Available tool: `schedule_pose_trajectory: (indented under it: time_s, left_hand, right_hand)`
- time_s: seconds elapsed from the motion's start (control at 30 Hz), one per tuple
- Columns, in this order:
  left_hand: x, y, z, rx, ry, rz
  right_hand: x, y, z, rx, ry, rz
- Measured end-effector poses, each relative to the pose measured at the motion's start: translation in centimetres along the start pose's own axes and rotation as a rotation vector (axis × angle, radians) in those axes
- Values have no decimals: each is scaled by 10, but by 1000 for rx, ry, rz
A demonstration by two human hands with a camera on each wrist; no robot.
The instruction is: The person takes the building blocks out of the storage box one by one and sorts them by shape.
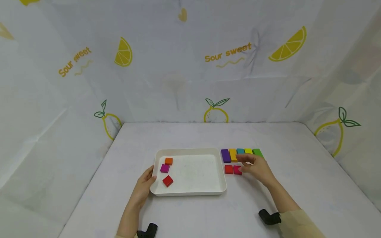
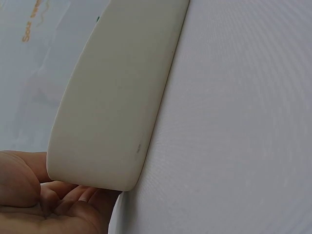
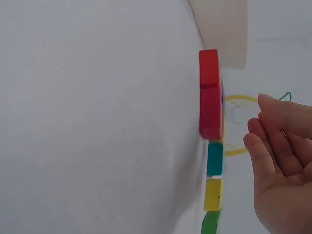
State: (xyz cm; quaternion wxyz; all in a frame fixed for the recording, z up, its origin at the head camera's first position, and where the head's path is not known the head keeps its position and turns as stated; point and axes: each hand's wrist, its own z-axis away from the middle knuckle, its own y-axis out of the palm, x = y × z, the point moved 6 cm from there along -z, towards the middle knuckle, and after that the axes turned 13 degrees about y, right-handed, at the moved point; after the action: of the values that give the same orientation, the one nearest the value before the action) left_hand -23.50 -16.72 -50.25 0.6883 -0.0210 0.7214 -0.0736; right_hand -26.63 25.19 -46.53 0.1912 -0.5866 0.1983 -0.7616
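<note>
On the pale tabletop (image 1: 190, 218), I see the left hand (image 1: 143, 186) clamped on the left edge of the white tray (image 1: 190, 193), where three small blocks (image 1: 165, 168) lie toward that side. To its right, the right hand (image 1: 256, 168) hovers with thumb and fingertips apart above a red block (image 1: 229, 169) and a pink block (image 1: 236, 170); beyond them a five-block row (image 1: 226, 156) stands before the lemon-print backdrop (image 1: 172, 79).

White tray (image 1: 196, 172); purple block (image 1: 226, 156); green block (image 1: 258, 152); lemon-printed white backdrop (image 1: 166, 89).
</note>
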Motion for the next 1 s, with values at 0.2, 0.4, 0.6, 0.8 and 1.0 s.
schedule_pose_trajectory:
  time_s: [0.2,0.4,0.6,0.8,1.0]
  left_hand:
    - [0,-1,0,-3,1,-7]
    - [1,-1,-2,-3,-2,0]
    - [-1,-2,-1,3,17,2]
    - [1,-2,-2,-5,7,-6]
    - [-1,-1,-3,3,19,5]
  right_hand:
    - [32,13,6,68,-83,-89]
    - [62,43,5,156,-161,-151]
    - [85,88,5,262,-206,-165]
    - [103,143,12,376,-213,-150]
    - [122,184,19,446,-251,-144]
